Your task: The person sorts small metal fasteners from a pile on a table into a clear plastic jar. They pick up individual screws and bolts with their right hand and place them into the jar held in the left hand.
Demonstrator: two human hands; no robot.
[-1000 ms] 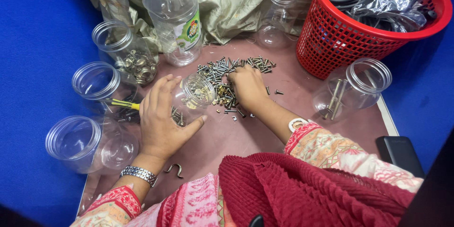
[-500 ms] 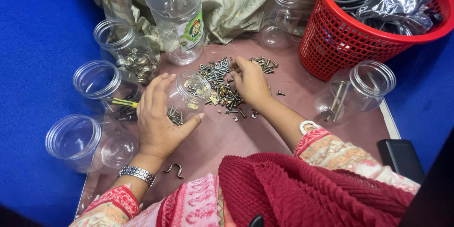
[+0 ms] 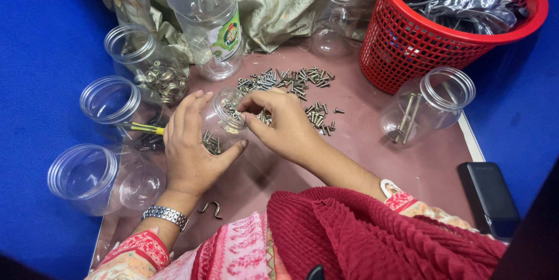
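Hands: two, both bare; left hand (image 3: 192, 146) with a metal wristwatch (image 3: 166, 216), right hand (image 3: 279, 122) just beside it.
Left grip: curled loosely around the small clear jar (image 3: 224, 118), palm and thumb against its side.
Right grip: fingertips pinched together at the jar's mouth; too small to tell whether a screw sits between them.
Small jar: lying tilted near the middle of the bench (image 3: 431, 166), between both hands, a few screws inside.
Loose screws: one scattered heap (image 3: 291, 82), too many to count, toward the far edge, just beyond the right hand.
Other clear jars: three along the left edge; far one (image 3: 145, 61) with metal rings, middle one (image 3: 116, 108) with a yellow-handled piece, near one (image 3: 93, 178) lying on its side. A fourth jar (image 3: 428, 102) near the right edge, two long bolts inside.
Bottles: two clear ones at the far edge, one tall with a label (image 3: 207, 18), one smaller (image 3: 335, 18).
Basket: one red basket (image 3: 419, 47) at the far right corner, cables and plastic bags inside.
Hook: one small metal hook (image 3: 211, 207) at the near edge.
Phone: one dark phone (image 3: 489, 198) at the near right corner.
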